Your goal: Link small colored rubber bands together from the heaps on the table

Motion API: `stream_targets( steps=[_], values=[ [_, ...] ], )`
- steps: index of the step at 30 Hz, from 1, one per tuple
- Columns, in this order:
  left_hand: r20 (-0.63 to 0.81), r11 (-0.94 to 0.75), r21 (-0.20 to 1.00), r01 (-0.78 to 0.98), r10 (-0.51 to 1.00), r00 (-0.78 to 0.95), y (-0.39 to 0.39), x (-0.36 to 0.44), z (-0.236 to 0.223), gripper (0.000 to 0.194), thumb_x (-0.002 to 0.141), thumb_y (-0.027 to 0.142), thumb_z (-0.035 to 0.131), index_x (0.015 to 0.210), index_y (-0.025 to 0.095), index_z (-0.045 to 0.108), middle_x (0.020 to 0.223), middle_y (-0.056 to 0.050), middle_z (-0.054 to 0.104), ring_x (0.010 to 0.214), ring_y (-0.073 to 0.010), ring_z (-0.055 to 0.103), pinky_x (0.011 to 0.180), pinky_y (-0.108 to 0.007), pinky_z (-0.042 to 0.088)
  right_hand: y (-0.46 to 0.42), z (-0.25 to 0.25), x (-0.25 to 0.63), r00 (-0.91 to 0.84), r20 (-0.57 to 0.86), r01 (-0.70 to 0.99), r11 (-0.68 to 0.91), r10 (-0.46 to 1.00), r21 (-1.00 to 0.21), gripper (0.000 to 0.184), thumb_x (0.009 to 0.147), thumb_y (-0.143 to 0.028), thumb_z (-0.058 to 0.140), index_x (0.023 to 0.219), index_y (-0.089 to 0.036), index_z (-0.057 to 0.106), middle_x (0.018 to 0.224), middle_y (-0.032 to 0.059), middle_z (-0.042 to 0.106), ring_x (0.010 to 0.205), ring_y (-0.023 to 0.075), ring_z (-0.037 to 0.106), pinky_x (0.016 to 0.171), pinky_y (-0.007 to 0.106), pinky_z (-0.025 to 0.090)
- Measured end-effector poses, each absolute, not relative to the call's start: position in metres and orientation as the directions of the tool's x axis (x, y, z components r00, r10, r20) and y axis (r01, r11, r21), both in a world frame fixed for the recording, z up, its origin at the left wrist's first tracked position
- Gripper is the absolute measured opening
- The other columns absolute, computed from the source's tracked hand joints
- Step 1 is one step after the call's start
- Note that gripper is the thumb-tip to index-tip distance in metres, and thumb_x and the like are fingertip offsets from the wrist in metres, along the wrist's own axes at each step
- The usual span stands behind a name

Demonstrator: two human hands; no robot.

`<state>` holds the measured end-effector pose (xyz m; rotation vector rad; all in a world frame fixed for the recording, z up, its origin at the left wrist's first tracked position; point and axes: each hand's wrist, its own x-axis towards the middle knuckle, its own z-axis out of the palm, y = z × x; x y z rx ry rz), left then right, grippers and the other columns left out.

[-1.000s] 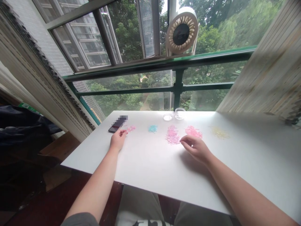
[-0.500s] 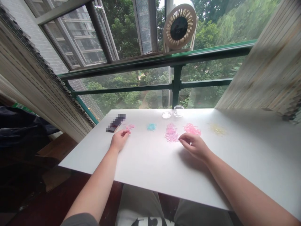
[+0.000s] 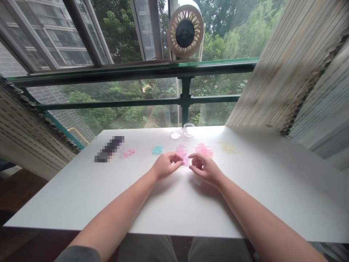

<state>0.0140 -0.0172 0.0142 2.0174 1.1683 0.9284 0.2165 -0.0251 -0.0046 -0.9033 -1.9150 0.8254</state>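
Observation:
My left hand [image 3: 167, 165] is closed in a pinch at the near left edge of a lilac-pink pile of small thin loops [image 3: 181, 150]; anything between its fingertips is too small to make out. Facing it, my right hand [image 3: 207, 169] has thumb and index finger apart, with a narrow gap between the two hands. Just behind the right hand lies a brighter pink pile of loops [image 3: 204, 149]. A teal pile [image 3: 157, 150] sits beyond my left wrist, and small pink pieces [image 3: 129, 153] lie further left. On the right is a pale yellow pile [image 3: 229, 147].
Two clear round plastic pieces, a shallow one [image 3: 176, 135] and a taller container [image 3: 188, 130], stand at the back of the white table [image 3: 152, 214]. A blurred-out dark object [image 3: 109, 149] lies at the left. A fan [image 3: 185, 32] stands above the green railing [image 3: 131, 74].
My left hand has moved right from the small pink pieces to the lilac-pink pile. My right hand's fingertips have parted near that pile. The view has turned rightward.

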Motion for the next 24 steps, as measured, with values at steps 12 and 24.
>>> stream_targets(
  steps=[12,24],
  values=[
    [0.210,-0.289,0.936,0.202,0.917,0.341,-0.028,0.020,0.000,0.019,0.077,0.032,0.062,0.088,0.018,0.055,0.084,-0.006,0.067,0.079,-0.0171,0.063,0.071,-0.029,0.047,-0.028,-0.005,0.207,-0.434,0.448,0.294,0.593,0.782,-0.750,0.029,0.078,-0.018,0.057,0.106,-0.021,0.057,0.080,0.0027,0.061,0.054,0.0081,0.051,0.050,0.021,0.045],
    [0.175,-0.273,0.940,0.206,0.901,0.397,-0.029,0.018,-0.001,0.019,0.077,0.029,0.060,0.082,0.019,0.044,0.076,-0.001,0.056,0.070,-0.0122,0.054,0.066,-0.026,0.042,-0.031,0.001,0.211,-0.489,0.404,0.321,0.590,0.773,-0.741,0.018,0.077,-0.014,0.055,0.093,-0.019,0.060,0.080,0.0031,0.060,0.058,0.0091,0.053,0.052,0.021,0.045]
  ],
)
